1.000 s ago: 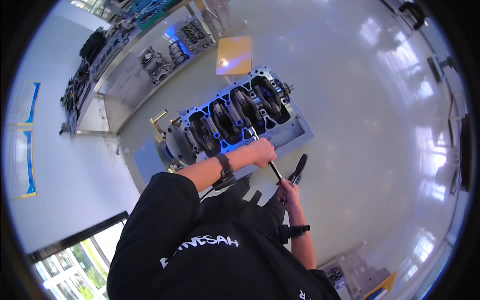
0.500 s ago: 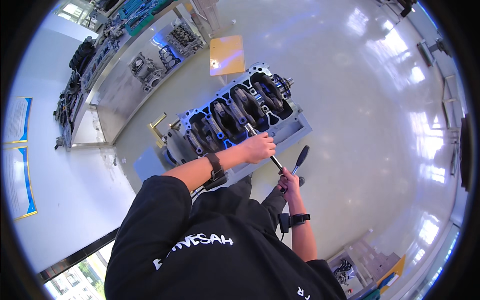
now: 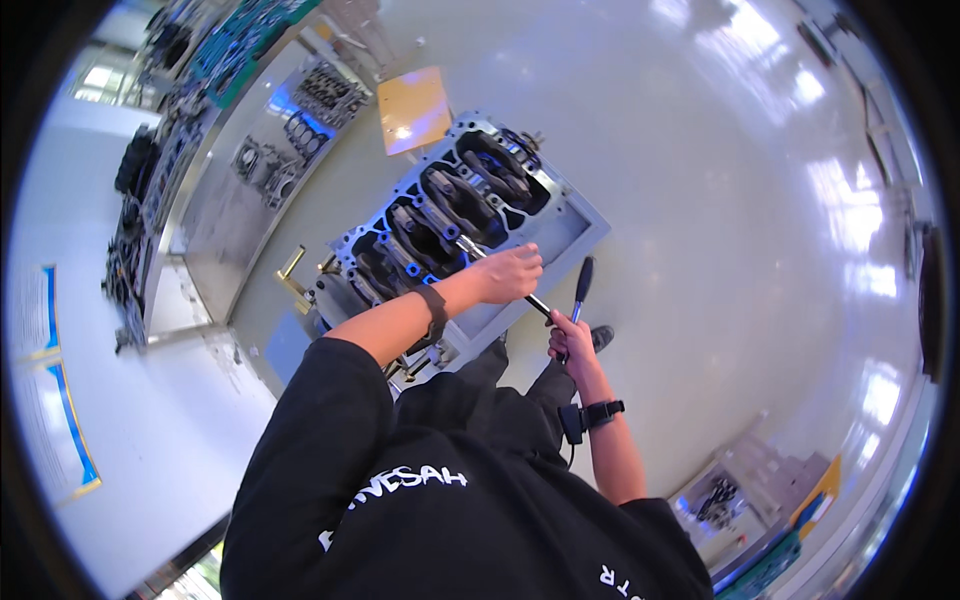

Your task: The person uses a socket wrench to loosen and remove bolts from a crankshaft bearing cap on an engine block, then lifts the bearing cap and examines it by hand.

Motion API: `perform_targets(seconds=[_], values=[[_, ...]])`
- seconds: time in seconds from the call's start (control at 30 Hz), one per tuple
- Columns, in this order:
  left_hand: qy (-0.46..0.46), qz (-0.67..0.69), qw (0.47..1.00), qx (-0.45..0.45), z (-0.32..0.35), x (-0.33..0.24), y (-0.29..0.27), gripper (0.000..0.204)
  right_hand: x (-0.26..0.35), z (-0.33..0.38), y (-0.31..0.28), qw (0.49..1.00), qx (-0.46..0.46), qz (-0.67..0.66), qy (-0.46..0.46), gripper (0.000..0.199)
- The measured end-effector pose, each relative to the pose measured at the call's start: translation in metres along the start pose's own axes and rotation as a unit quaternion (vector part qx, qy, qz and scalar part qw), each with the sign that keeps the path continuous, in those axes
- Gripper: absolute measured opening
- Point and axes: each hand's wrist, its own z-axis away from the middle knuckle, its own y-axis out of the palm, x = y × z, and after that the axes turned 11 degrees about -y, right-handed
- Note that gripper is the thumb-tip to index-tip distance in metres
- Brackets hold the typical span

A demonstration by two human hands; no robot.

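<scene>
My left hand (image 3: 508, 274) grips the shaft of a long metal socket extension (image 3: 500, 272) set into the grey engine block (image 3: 455, 215) on its stand; my right hand (image 3: 568, 336) clasps the black-handled ratchet (image 3: 580, 285) at the shaft's near end.

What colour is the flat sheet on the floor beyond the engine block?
Orange sheet, seen best in the head view.

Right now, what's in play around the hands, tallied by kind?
Engine block on its stand: 1
Long-handled wrench, left hand on its shaft, right hand at the handle: 1
Black-gripped tool also in the right hand: 1
Wrist bands, one per arm: 2
Total: 5
</scene>
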Motion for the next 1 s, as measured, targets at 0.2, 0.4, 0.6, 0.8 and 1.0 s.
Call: perform_targets(seconds=[0.2, 0.4, 0.6, 0.8, 1.0], values=[[-0.029, -0.002, 0.999, 0.028, -0.012, 0.015, -0.006, 0.009, 0.001, -0.002, -0.023, 0.999, -0.018, 0.004, -0.029, 0.028], [-0.026, -0.002, 0.993, 0.118, -0.021, 0.008, -0.011, 0.012, -0.025, 0.016, -0.056, 0.989, -0.130, -0.053, -0.049, 0.031], [-0.063, -0.021, 0.984, 0.163, -0.022, 0.012, -0.015, 0.019, -0.055, 0.053, -0.071, 0.979, -0.184, -0.084, -0.022, 0.023], [-0.079, -0.019, 0.983, 0.164, -0.010, 0.012, -0.017, 0.005, -0.051, 0.065, -0.058, 0.978, -0.186, -0.092, -0.012, 0.023], [-0.040, 0.009, 0.989, 0.142, -0.022, -0.003, -0.015, 0.010, -0.034, 0.058, -0.046, 0.983, -0.163, -0.068, -0.058, 0.032]])
